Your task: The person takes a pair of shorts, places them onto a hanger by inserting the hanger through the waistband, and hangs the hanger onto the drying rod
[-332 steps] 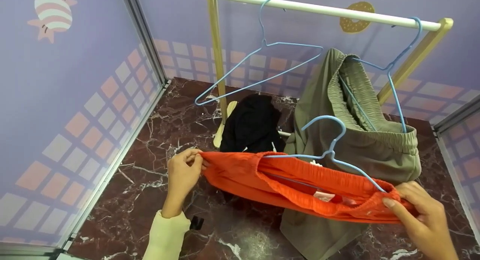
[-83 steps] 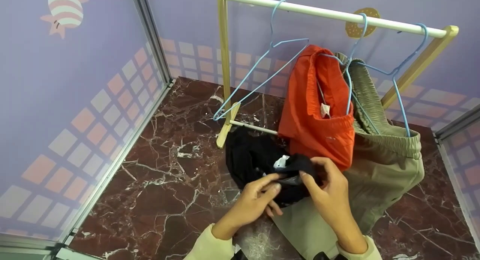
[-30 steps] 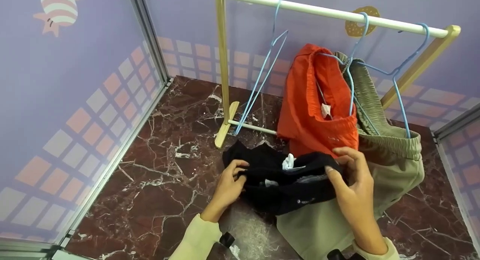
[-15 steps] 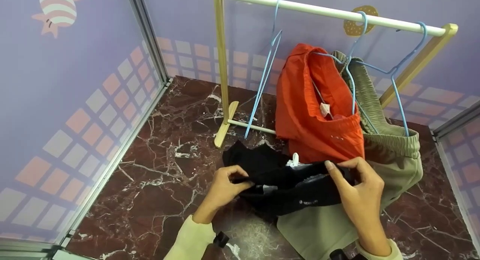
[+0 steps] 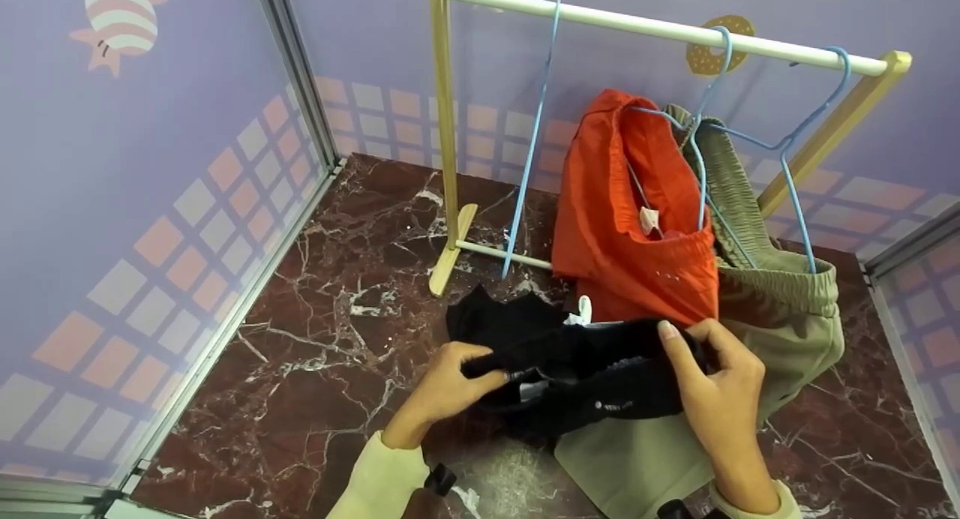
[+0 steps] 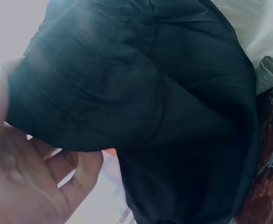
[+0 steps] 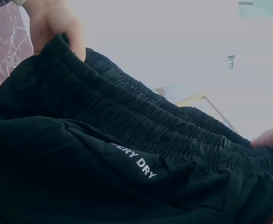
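Both hands hold a pair of black shorts (image 5: 630, 399) by the elastic waistband, low in front of the rack. My left hand (image 5: 446, 380) pinches the waistband's left end, thumb inside. At the right end, my right hand (image 5: 724, 391) grips the band between thumb and fingers. The waist opening faces up, showing a pale label (image 5: 532, 390) inside and a white drawstring (image 5: 584, 309) at the far edge. White lettering (image 7: 134, 161) shows on the front in the right wrist view. In the left wrist view, the dark cloth (image 6: 141, 93) hangs from the left fingers.
A clothes rack (image 5: 637, 22) bears a bare blue hanger (image 5: 536, 129), turned edge-on, at the left. Orange shorts (image 5: 637, 241) and olive pants (image 5: 795, 316) hang on blue hangers at the right. Marble-patterned floor (image 5: 322, 354) and patterned walls (image 5: 150, 166) surround the rack.
The orange shorts, earlier in both hands on a hanger, now hang on the rack. The black shorts came off the floor into both hands, their waistband spread wider. The bare hanger swung edge-on.
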A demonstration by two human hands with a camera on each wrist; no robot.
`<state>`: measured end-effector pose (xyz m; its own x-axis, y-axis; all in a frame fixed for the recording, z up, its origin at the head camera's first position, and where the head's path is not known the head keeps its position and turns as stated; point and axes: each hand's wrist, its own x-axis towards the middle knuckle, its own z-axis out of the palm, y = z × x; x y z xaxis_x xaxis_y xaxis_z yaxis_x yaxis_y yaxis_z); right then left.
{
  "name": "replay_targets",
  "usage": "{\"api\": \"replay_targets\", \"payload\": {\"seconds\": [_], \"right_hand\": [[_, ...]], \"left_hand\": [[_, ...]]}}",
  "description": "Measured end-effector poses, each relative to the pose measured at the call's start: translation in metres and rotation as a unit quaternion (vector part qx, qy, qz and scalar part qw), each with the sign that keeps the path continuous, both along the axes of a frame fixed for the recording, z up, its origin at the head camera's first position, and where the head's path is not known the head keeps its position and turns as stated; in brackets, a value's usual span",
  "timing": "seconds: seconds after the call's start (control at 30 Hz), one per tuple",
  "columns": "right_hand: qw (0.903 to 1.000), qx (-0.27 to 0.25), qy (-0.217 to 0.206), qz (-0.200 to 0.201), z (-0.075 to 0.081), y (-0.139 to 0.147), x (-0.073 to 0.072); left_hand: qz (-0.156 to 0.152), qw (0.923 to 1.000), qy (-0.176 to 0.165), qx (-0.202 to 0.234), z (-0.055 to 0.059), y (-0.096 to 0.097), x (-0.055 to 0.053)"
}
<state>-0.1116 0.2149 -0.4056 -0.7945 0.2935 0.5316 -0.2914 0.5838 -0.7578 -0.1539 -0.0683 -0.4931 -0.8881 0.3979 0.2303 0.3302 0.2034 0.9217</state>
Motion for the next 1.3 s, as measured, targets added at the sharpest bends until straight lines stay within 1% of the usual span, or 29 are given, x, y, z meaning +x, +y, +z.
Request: {"api": "replay_targets", "payload": {"seconds": [0.07, 0.17, 0.27, 0.33, 0.47, 0.6, 0.73, 0.87, 0.97, 1.1, 1.17, 1.3], "right_hand": [[1.0, 0.001, -0.003, -0.001, -0.001, 0.0, 0.0], [0.9999, 0.002, -0.011, 0.0, -0.002, -0.001, 0.001], [0.9997, 0.003, -0.024, 0.004, -0.002, -0.003, 0.003], [0.9995, 0.006, -0.031, 0.005, -0.003, -0.005, 0.003], [0.999, 0.011, -0.042, 0.01, -0.006, -0.009, 0.004], [0.9967, 0.016, -0.065, 0.045, -0.012, -0.009, 0.004], [0.9888, 0.033, -0.107, 0.099, -0.019, -0.005, 0.005], [0.9761, 0.068, -0.15, 0.142, -0.027, 0.0, 0.006], [0.9685, 0.076, -0.173, 0.162, -0.032, 0.002, 0.006], [0.9657, 0.075, -0.185, 0.167, -0.039, 0.002, 0.006], [0.9633, 0.078, -0.2, 0.161, -0.042, 0.002, 0.005], [0.956, 0.092, -0.238, 0.145, -0.047, 0.003, 0.003]], "left_hand": [[-0.011, 0.9999, -0.008, 0.009, -0.008, -0.001, -0.002], [-0.028, 0.9987, -0.02, 0.037, -0.011, -0.002, -0.003], [-0.029, 0.9976, -0.026, 0.057, -0.011, -0.003, -0.004], [-0.02, 0.9972, -0.03, 0.065, -0.011, -0.002, -0.003], [0.014, 0.9953, -0.051, 0.082, -0.007, 0.0, -0.002], [0.048, 0.9904, -0.074, 0.106, -0.001, 0.004, 0.0], [0.074, 0.9856, -0.086, 0.125, 0.006, 0.007, 0.003], [0.079, 0.9828, -0.088, 0.142, 0.012, 0.01, 0.006], [0.074, 0.9808, -0.091, 0.156, 0.015, 0.011, 0.007], [0.061, 0.9796, -0.092, 0.168, 0.017, 0.013, 0.009], [0.05, 0.9801, -0.09, 0.17, 0.017, 0.013, 0.009], [0.047, 0.982, -0.087, 0.16, 0.02, 0.014, 0.01]]}}
